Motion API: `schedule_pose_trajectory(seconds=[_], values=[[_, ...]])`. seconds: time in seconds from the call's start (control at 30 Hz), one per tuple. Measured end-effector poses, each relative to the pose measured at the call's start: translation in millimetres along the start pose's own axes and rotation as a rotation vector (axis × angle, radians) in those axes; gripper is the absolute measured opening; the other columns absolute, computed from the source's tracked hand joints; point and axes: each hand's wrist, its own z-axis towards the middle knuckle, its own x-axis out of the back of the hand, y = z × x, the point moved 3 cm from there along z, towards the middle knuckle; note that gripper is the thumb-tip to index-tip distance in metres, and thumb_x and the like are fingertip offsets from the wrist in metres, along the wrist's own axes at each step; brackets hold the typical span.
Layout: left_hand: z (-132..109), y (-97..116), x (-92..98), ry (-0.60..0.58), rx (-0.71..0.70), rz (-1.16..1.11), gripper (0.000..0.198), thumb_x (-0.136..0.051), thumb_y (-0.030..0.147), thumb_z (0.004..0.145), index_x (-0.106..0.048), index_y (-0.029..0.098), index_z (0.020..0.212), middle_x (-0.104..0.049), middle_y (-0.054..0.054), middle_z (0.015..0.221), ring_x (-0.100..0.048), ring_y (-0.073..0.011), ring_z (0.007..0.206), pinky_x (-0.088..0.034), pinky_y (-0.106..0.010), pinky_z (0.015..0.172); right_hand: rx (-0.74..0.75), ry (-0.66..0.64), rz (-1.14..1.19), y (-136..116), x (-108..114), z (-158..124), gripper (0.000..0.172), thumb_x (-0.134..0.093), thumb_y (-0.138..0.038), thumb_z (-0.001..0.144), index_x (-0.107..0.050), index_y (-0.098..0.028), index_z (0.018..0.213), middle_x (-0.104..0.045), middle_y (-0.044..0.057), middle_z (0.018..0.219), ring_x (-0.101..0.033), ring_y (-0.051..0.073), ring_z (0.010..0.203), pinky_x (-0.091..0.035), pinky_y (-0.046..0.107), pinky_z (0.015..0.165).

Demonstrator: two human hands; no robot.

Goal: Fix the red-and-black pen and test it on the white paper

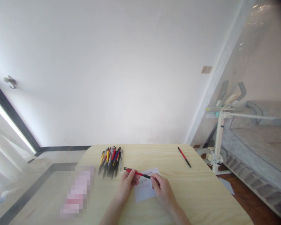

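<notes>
Both of my hands hold one red pen (136, 172) with a black tip, level above a white slip of paper (144, 189) with red scribbles. My left hand (128, 182) pinches the red barrel near its rear end. My right hand (160, 187) pinches the black front end. A heap of several pens (110, 158) in yellow, red, blue and black lies just beyond my left hand. Another red and black pen (184, 157) lies alone at the far right of the wooden table (201, 193).
A blurred pink patch (76, 195) covers the table's left part. A white stand with a long arm (219, 137) rises to the right of the table, with a grey sofa (259, 140) behind it. A white wall stands behind the table, and a bright window to the left.
</notes>
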Motion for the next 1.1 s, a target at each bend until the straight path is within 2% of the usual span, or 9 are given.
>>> schedule_pose_trajectory(seconds=[0.3, 0.4, 0.53, 0.67, 0.83, 0.93, 1.03, 1.1], values=[[-0.9, 2.0, -2.3, -0.012, -0.012, -0.021, 0.030, -0.065, 0.040, 0.068, -0.061, 0.011, 0.071, -0.062, -0.004, 0.058, -0.054, -0.0110, 0.047, -0.039, -0.023, 0.047, 0.000, 0.007, 0.003, 0.1, 0.1, 2.5, 0.040, -0.032, -0.041, 0.089, -0.052, -0.019, 0.064, -0.053, -0.001, 0.052, -0.051, 0.014, 0.051, -0.036, 0.022, 0.053], [-0.9, 3.0, -3.4, -0.014, -0.010, -0.050, 0.029, -0.065, 0.039, 0.068, -0.060, 0.011, 0.071, -0.062, -0.003, 0.058, -0.054, -0.0109, 0.048, -0.038, -0.022, 0.047, -0.009, 0.014, 0.020, 3.5, -1.3, 2.3, 0.039, -0.034, -0.043, 0.088, -0.058, -0.017, 0.072, -0.054, 0.000, 0.052, -0.052, 0.014, 0.050, -0.037, 0.022, 0.050], [-0.9, 3.4, -2.9, 0.024, 0.010, -0.099, 0.028, -0.067, 0.039, 0.065, -0.060, 0.012, 0.070, -0.062, -0.002, 0.057, -0.053, -0.0103, 0.047, -0.037, -0.022, 0.047, -0.015, 0.124, 0.080, 7.2, 5.1, 0.2, 0.039, -0.038, -0.045, 0.085, -0.060, -0.014, 0.094, -0.060, 0.002, 0.059, -0.053, 0.015, 0.052, -0.039, 0.022, 0.047], [-2.2, 5.1, -2.3, 0.047, 0.031, -0.149, 0.029, -0.069, 0.039, 0.063, -0.060, 0.012, 0.072, -0.062, -0.002, 0.057, -0.053, -0.0102, 0.047, -0.037, -0.021, 0.046, 0.022, 0.235, 0.020, 8.5, 22.7, -2.9, 0.031, -0.041, -0.040, 0.085, -0.062, -0.016, 0.085, -0.063, 0.006, 0.069, -0.056, 0.018, 0.065, -0.043, 0.025, 0.057], [-3.0, 7.7, -2.0, 0.046, 0.033, -0.175, 0.028, -0.070, 0.037, 0.063, -0.060, 0.012, 0.069, -0.063, -0.003, 0.059, -0.054, -0.0096, 0.048, -0.040, -0.021, 0.048, 0.098, 0.155, -0.155, 5.9, 32.1, -7.7, 0.023, -0.045, -0.030, 0.082, -0.065, -0.019, 0.077, -0.064, 0.007, 0.076, -0.056, 0.021, 0.074, -0.043, 0.030, 0.070], [-2.6, 7.5, -1.6, 0.056, 0.033, -0.183, 0.029, -0.071, 0.037, 0.062, -0.061, 0.012, 0.072, -0.063, -0.004, 0.059, -0.054, -0.0096, 0.048, -0.040, -0.021, 0.048, 0.146, 0.089, -0.218, 0.1, 24.4, -11.0, 0.023, -0.046, -0.024, 0.081, -0.066, -0.021, 0.070, -0.064, 0.007, 0.073, -0.055, 0.022, 0.075, -0.042, 0.032, 0.072], [-2.4, 6.9, -1.3, 0.058, 0.031, -0.195, 0.028, -0.072, 0.036, 0.062, -0.060, 0.012, 0.071, -0.063, -0.003, 0.058, -0.053, -0.0090, 0.048, -0.040, -0.020, 0.047, 0.146, 0.097, -0.248, -4.0, 15.6, -11.6, 0.024, -0.047, -0.022, 0.080, -0.066, -0.021, 0.065, -0.063, 0.007, 0.073, -0.055, 0.022, 0.076, -0.041, 0.032, 0.073], [-2.3, 6.7, -1.1, 0.056, 0.029, -0.202, 0.027, -0.072, 0.035, 0.063, -0.060, 0.012, 0.071, -0.063, -0.003, 0.059, -0.054, -0.0087, 0.048, -0.040, -0.020, 0.048, 0.119, 0.116, -0.220, -4.0, 12.2, -9.7, 0.022, -0.047, -0.022, 0.080, -0.066, -0.021, 0.070, -0.064, 0.007, 0.074, -0.055, 0.022, 0.077, -0.041, 0.033, 0.073]])
